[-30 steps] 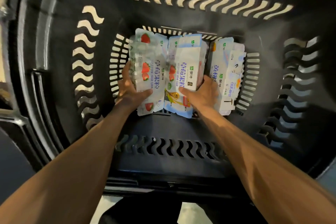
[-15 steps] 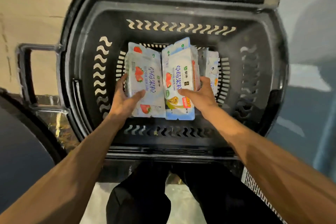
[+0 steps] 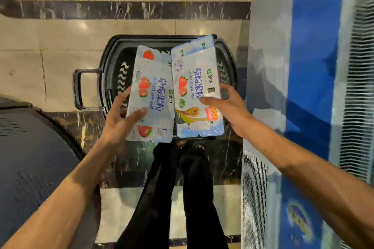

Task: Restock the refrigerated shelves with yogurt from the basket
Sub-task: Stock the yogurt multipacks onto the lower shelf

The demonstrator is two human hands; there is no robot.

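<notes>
Fingers of the left hand point(image 3: 119, 119) clamp one yogurt pack point(image 3: 151, 95); right-hand point(image 3: 228, 107) fingers clamp a second pack point(image 3: 196, 87) just beside it. Both packs hang above the basket point(image 3: 113, 70), below the fingers. A fridge point(image 3: 303, 87) stands right of them.

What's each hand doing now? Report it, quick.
Left hand: closed on the left strawberry yogurt pack.
Right hand: closed on the right strawberry yogurt pack.

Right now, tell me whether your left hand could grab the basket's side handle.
Probably not yet: the left hand is full, holding a yogurt pack. The handle itself lies unobstructed, down to its left.
</notes>
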